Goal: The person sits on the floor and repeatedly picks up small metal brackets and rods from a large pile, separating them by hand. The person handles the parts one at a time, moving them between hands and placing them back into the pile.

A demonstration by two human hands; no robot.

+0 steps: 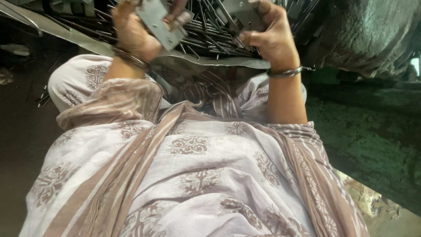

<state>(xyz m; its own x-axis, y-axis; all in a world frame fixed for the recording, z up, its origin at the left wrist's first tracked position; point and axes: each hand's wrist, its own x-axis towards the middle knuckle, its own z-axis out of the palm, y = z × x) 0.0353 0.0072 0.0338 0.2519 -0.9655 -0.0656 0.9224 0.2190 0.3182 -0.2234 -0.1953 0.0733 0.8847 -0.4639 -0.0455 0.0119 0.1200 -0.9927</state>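
While raised over rod pile [210, 39], L hand [131, 33] fingers grip metal plate [158, 19]; R hand [272, 37] grips bracket [239, 13].

Both forearms reach forward, left hand [131, 33] and right hand [272, 37] each curled in a closed grip.

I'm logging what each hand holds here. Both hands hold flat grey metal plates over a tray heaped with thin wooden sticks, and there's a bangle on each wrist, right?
Not quite: the heap in the tray is thin metal rods, not wooden sticks, as the head view shows. The rest stands: the left hand and right hand each hold a flat grey metal plate, and each wrist wears a bangle.
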